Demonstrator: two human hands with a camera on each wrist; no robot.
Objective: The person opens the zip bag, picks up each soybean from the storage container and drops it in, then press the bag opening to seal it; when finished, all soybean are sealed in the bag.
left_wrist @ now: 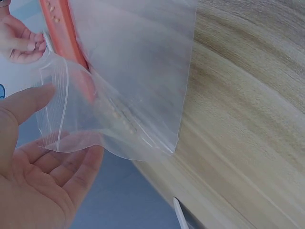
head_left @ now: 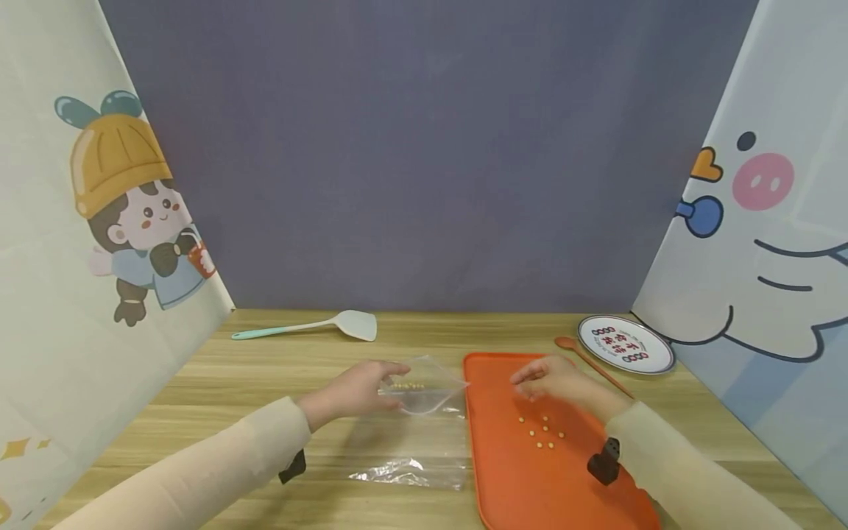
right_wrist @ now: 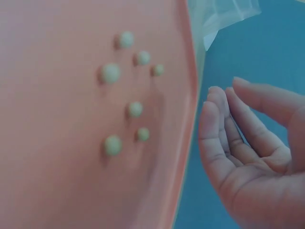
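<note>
My left hand [head_left: 354, 390] holds the mouth of a clear zip-lock bag [left_wrist: 78, 109], thumb on one side and fingers spread on the other, so the mouth gapes. Inside the bag a row of small yellowish pieces shows through the plastic, and clear plastic spreads flat on the table below. Over the orange tray [head_left: 503, 478], my right hand [head_left: 559, 383] hovers with loosely bent fingers; no piece shows between thumb and fingertips [right_wrist: 209, 117]. Several small round pale-yellow pieces [head_left: 546, 428] lie scattered on the tray, nearer to me than that hand.
A white spatula [head_left: 358, 324] with a mint handle lies at the back left. Behind the tray's right side are a wooden spoon [head_left: 583, 353] and a white patterned plate [head_left: 626, 344]. Fabric panels [head_left: 430, 162] enclose the wooden table at the back and both sides.
</note>
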